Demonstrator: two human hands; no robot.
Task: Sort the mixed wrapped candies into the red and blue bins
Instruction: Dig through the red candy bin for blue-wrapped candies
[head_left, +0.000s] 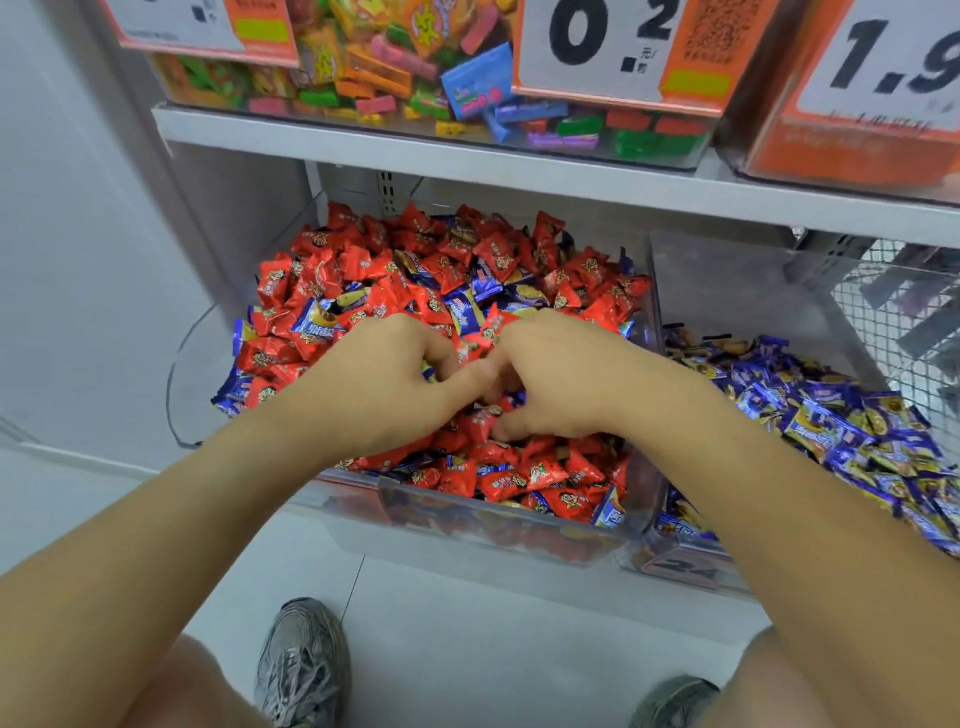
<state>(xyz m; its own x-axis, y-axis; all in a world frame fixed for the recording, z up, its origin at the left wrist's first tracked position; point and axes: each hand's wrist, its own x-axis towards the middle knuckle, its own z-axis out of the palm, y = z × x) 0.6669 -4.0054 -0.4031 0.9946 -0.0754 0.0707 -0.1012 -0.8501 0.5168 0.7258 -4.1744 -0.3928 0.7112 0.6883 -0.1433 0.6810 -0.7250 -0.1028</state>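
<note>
A clear bin (639, 514) on the low shelf is heaped with red wrapped candies (540, 475), and several blue wrapped candies (317, 325) are mixed among them. To its right a second clear bin (727, 291) holds a pile of blue candies (831, 415). Both hands are down in the middle of the red heap, knuckles up and nearly touching each other. My left hand (379, 379) has its fingers curled into the candies. My right hand (556, 374) also curls into the pile, thumb low. What either hand holds is hidden under the fingers.
A grey shelf (467, 156) runs just above the bins and carries clear boxes of assorted bright candies (384, 67) with orange price cards (613, 47). A wire mesh panel (898, 296) stands at far right. Below are a pale tiled floor and my two grey shoes (301, 665).
</note>
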